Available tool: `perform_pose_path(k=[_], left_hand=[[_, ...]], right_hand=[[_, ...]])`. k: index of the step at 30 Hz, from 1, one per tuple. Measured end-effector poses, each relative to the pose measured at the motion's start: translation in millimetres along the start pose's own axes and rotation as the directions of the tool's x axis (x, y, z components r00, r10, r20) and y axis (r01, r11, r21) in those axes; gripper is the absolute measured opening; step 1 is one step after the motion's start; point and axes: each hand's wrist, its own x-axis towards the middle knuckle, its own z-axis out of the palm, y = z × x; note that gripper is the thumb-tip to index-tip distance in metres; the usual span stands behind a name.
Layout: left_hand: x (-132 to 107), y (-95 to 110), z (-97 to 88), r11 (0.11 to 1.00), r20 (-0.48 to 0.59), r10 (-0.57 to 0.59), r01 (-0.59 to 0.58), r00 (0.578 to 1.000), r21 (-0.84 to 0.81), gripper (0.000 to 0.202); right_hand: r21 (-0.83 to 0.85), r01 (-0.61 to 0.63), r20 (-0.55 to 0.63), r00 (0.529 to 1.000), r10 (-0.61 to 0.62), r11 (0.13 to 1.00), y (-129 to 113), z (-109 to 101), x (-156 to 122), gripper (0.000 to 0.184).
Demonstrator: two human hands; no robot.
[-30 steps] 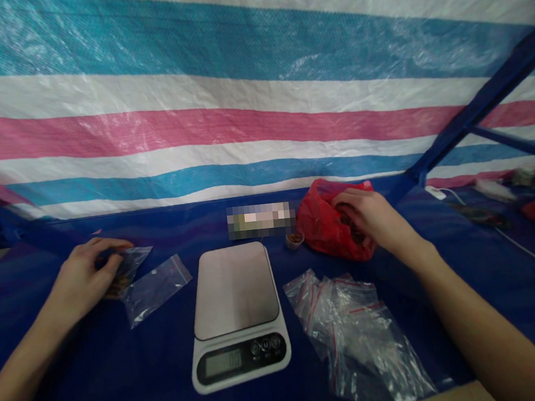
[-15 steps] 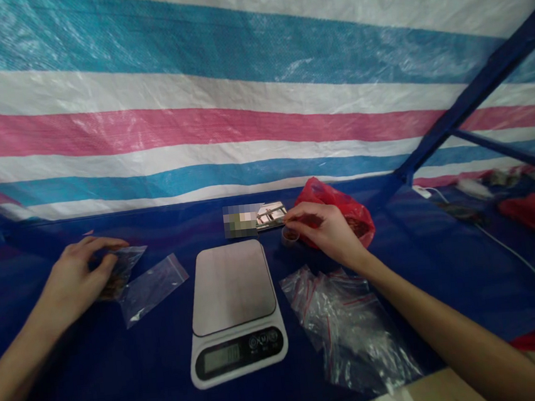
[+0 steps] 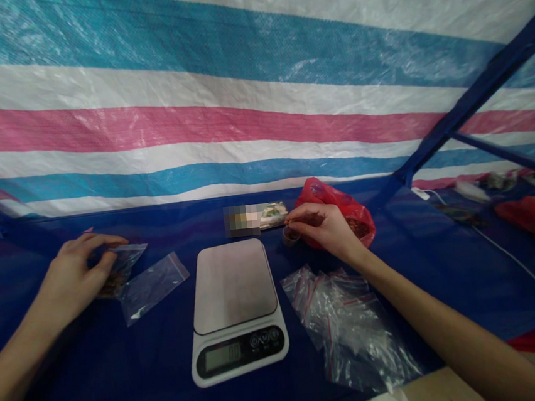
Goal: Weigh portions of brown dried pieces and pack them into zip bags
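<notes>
The right hand (image 3: 320,228) has thumb and fingers drawn together just above a small brown cup (image 3: 290,237), beside a red plastic bag (image 3: 361,220); any item held cannot be made out. The left hand (image 3: 78,275), fingers apart, lies at a clear zip bag (image 3: 125,264) with dark contents, left of a white digital scale (image 3: 234,308) on the blue tarpaulin-covered bench (image 3: 123,372).

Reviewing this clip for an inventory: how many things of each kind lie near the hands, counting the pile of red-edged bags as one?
Digital scale: 1
Small cup: 1
Red plastic bag: 1
Blurred packet: 1
Clear zip bags by the left hand: 2
Pile of red-edged zip bags: 1
Total: 7
</notes>
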Motion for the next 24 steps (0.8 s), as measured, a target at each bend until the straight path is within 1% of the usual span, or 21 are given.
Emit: perform_pose_path(k=[5,10,14,17,19,21,23,24], left_hand=[[3,7,-3.3,1.000,-0.001,0.018,-0.018,1.000,-0.022,0.039],[3,13,-6.4,1.000,0.012,0.019,-0.019,1.000,-0.015,0.038],[2,8,-4.2,1.000,0.019,0.022,-0.022,1.000,0.001,0.043],[1,1,-1.1,1.000,0.026,0.018,-0.019,0.999,0.016,0.045],[1,-2,0.4,1.000,0.029,0.016,-0.016,0.999,0.014,0.045],[1,-3,0.8,1.000,0.020,0.017,-0.017,1.000,0.009,0.045],[0,-2,0.2,1.000,0.014,0.019,-0.019,1.000,0.008,0.044],[0,-1,-0.3,1.000,0.007,0.021,-0.021,1.000,0.015,0.043]], right_hand=[[-0.048,0.000,0.017,1.000,0.001,0.999,-1,-4,-2,0.018],[-0.115,0.035,0.048,0.998,-0.030,0.993,-2,-6,-3,0.016],[-0.118,0.040,0.069,0.997,-0.032,0.992,-2,-6,-3,0.014],[-0.164,0.085,0.074,0.995,-0.074,0.983,-7,-7,-2,0.011],[-0.204,0.136,0.087,0.989,-0.120,0.970,-14,-9,-4,0.018],[-0.255,0.188,0.145,0.977,-0.155,0.948,-22,-10,-7,0.028],[-0.344,0.269,0.286,0.943,-0.173,0.900,-29,-9,-14,0.033],[-0.400,0.324,0.376,0.911,-0.169,0.857,-31,-7,-18,0.033]])
